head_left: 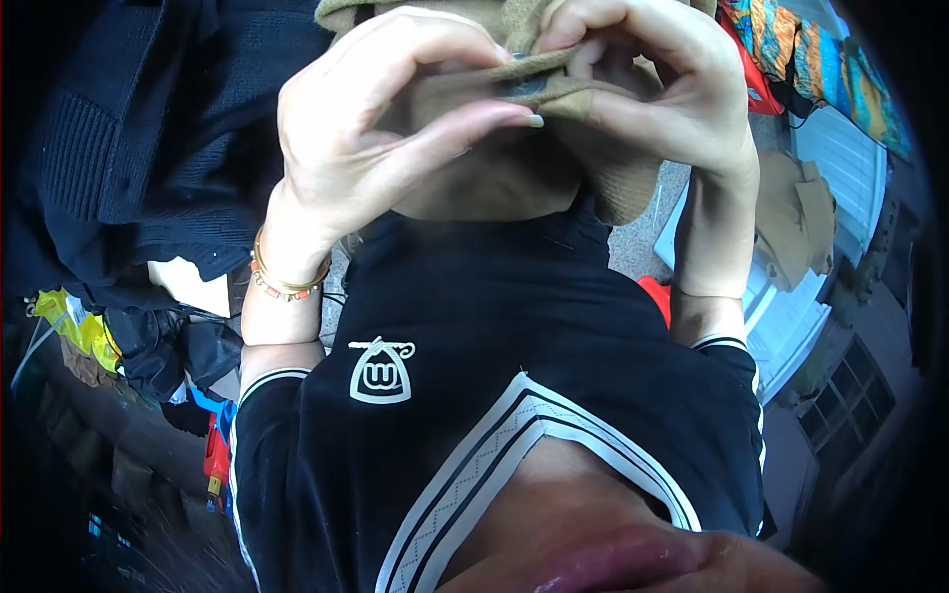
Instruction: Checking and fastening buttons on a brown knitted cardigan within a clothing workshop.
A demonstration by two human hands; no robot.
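A tan knit garment (474, 178) hangs in front of my chest, held up by both hands near the top of the view. My left hand (366, 109) grips its folded edge between thumb and fingers. On the other side, my right hand (682, 89) pinches the same edge, with some fingertips behind the cloth. Between the two layers of knit a small dark bluish patch (527, 84) shows; it is too hidden to name. A ribbed tan part, perhaps a cuff (628, 188), dangles below my right hand.
A dark navy knit garment (168, 138) lies to the left, with a yellow bag (89, 326) and black bags (158, 346) below it. To the right are a brown paper bag (794, 217), white ribbed plastic pieces (840, 168) and a colourful patterned cloth (825, 69).
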